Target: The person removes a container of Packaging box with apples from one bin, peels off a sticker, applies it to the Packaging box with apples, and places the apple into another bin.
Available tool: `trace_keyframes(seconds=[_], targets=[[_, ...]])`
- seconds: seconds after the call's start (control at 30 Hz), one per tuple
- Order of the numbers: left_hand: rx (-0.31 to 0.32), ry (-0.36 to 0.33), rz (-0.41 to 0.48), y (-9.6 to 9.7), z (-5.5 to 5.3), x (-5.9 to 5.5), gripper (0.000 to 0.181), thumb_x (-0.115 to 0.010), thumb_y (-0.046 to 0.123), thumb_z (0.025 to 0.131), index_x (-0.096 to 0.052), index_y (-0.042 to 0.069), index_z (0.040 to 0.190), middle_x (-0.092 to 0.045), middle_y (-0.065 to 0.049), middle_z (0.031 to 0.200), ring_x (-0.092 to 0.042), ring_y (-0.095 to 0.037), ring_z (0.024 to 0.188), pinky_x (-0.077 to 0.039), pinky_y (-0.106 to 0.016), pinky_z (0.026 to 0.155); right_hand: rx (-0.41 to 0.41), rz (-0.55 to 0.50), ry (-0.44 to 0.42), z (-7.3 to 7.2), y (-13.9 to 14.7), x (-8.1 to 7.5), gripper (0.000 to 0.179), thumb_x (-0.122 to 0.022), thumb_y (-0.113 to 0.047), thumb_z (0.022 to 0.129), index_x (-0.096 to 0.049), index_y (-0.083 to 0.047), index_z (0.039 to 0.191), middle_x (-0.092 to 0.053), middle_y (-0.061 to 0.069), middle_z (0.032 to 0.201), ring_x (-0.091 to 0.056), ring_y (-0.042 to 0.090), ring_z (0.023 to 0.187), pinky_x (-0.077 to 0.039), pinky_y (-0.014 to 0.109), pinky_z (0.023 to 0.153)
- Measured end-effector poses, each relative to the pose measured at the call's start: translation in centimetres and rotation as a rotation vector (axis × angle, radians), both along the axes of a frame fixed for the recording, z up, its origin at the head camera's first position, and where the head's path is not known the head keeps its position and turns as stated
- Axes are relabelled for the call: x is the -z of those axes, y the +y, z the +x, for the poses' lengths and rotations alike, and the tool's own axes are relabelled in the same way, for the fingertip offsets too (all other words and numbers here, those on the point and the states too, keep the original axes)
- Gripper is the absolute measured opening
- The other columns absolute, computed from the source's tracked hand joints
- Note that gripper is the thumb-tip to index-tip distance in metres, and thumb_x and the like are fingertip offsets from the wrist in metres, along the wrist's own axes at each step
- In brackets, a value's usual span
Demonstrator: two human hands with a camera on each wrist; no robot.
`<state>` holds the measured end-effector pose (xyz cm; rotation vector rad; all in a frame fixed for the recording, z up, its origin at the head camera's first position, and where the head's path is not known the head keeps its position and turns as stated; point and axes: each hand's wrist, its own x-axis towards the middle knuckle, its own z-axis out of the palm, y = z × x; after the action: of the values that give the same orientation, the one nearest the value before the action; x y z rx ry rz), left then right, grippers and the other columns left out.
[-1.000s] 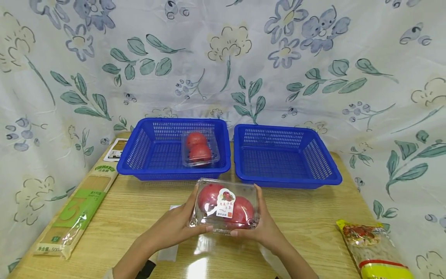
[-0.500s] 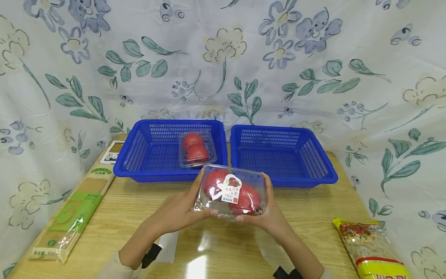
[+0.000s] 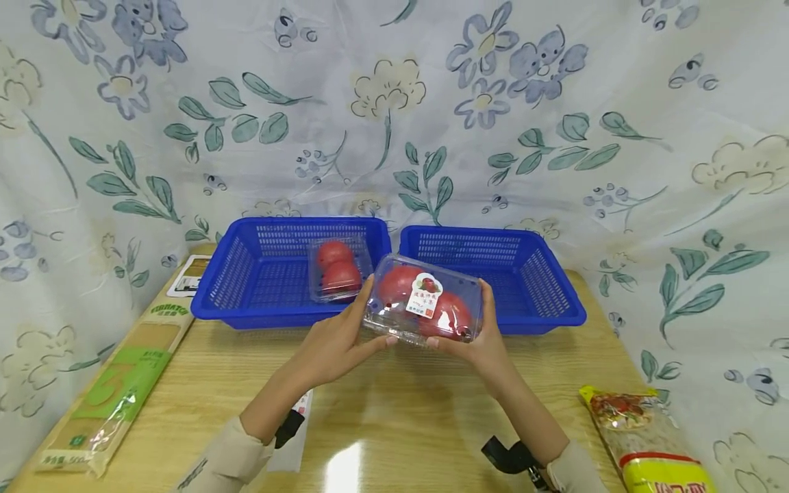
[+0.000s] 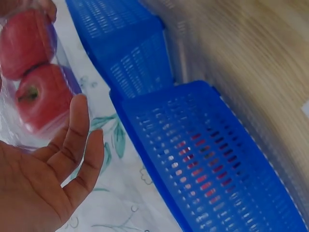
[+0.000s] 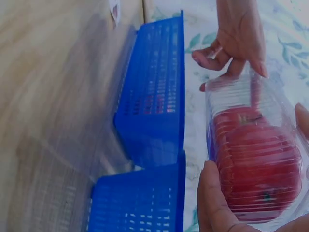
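Observation:
A clear plastic box of two red apples [image 3: 425,298], with a white label on its lid, is held up in front of the two baskets. My left hand [image 3: 335,346] grips its left end, thumb along the near edge. The opposite end is gripped by my right hand [image 3: 483,342]. In the right wrist view, ridges run across the plastic of the apple box [image 5: 258,164]. A second box of apples [image 3: 339,270] lies in the left blue basket [image 3: 246,318]. Behind the held box stands the right blue basket [image 3: 548,322], partly covered by it.
A long pack of noodles [image 3: 123,383] lies along the table's left side, below a white-edged card [image 3: 191,274]. At the right front is a yellow-and-red food bag [image 3: 647,438]. A white paper strip [image 3: 290,445] lies near the left forearm. Floral cloth [image 3: 394,137] hangs behind.
Both hands have lifted the box of apples forward and slightly right, from above the near table to the baskets' front rims. It tilts more, right end lower. The view has shifted slightly.

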<state>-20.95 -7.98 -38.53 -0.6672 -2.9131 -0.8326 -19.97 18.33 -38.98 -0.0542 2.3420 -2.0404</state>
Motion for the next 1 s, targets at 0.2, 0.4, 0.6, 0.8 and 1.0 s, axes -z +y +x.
trace_keyframes(seconds=[0.2, 0.4, 0.6, 0.8, 1.0], targets=[[-0.019, -0.033, 0.039, 1.1, -0.9, 0.4, 0.098, -0.055, 0.064, 0.092, 0.008, 0.031, 0.160, -0.068, -0.006, 0.118, -0.065, -0.011, 0.080, -0.054, -0.044, 0.077, 0.061, -0.037, -0.004, -1.9, 0.5, -0.3, 0.120, -0.086, -0.014, 0.075, -0.001, -0.043, 0.155, -0.025, 0.011, 0.156, -0.040, 0.033, 0.138, -0.045, 0.049, 0.105], [-0.026, -0.051, 0.095, 2.6, -1.8, 1.4, 0.099, -0.058, 0.059, 0.093, 0.007, 0.029, 0.160, -0.070, -0.004, 0.109, -0.066, -0.017, 0.085, -0.053, -0.044, 0.079, 0.102, -0.043, -0.029, -3.1, 1.0, -0.1, 0.120, -0.086, -0.021, 0.076, 0.003, -0.048, 0.153, -0.025, 0.012, 0.156, -0.040, 0.032, 0.137, -0.044, 0.049, 0.106], [-0.033, -0.065, 0.166, 4.1, -2.7, 2.2, 0.102, -0.060, 0.055, 0.094, 0.011, 0.023, 0.160, -0.066, 0.005, 0.091, -0.059, -0.009, 0.070, -0.051, -0.038, 0.072, 0.148, -0.090, -0.018, -3.9, 1.1, 0.0, 0.124, -0.087, -0.021, 0.076, 0.006, -0.046, 0.154, -0.023, 0.013, 0.157, -0.039, 0.030, 0.137, -0.045, 0.046, 0.105], [-0.063, -0.147, 0.289, 5.5, -3.6, 3.1, 0.106, -0.060, 0.061, 0.092, 0.018, 0.028, 0.157, -0.064, 0.007, 0.082, -0.059, -0.009, 0.066, -0.048, -0.031, 0.063, 0.196, -0.152, -0.009, -5.0, 1.0, 0.2, 0.125, -0.087, -0.019, 0.076, 0.007, -0.045, 0.153, -0.025, 0.012, 0.155, -0.044, 0.029, 0.133, -0.054, 0.042, 0.094], [-0.077, -0.211, 0.284, 6.8, -4.4, 4.4, 0.110, -0.061, 0.066, 0.088, 0.015, 0.029, 0.158, -0.062, 0.005, 0.076, -0.058, -0.012, 0.061, -0.046, -0.031, 0.057, 0.287, -0.184, 0.002, -6.3, 0.8, 0.1, 0.127, -0.087, -0.020, 0.076, 0.011, -0.039, 0.155, -0.025, 0.018, 0.155, -0.050, 0.030, 0.128, -0.056, 0.044, 0.089]])
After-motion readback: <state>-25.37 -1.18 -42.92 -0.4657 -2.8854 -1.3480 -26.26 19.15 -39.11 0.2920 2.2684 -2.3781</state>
